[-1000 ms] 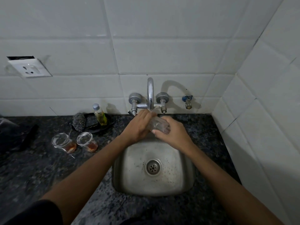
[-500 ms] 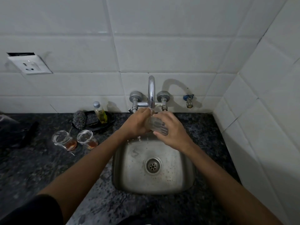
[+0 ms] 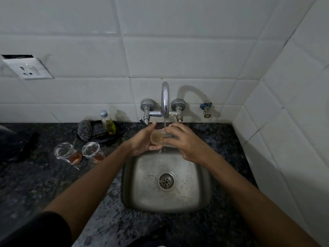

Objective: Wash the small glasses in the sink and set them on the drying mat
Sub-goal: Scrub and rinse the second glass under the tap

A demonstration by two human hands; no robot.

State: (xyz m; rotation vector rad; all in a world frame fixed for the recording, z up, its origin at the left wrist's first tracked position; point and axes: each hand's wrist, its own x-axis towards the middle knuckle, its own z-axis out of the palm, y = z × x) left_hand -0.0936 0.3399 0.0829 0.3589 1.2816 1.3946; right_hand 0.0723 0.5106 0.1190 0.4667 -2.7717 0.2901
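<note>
Dark speckled counter [image 3: 44,184] around a steel sink [image 3: 135,193], tap [image 3: 165,98] running. You've got one small glass [image 3: 158,137] tipped sideways under the stream, right hand [image 3: 187,141] grip wrapped on it, left hand [image 3: 142,139] cupping its mouth. Two dirty glasses [image 3: 68,153] wait left of the sink.

Scene is reading dim, grey cast. Tap [image 3: 165,98] is throwing a hard shadow right onto the tiles, just above the grip. Wide-angle distortion is bending tile lines at edges; corners are softening.
</note>
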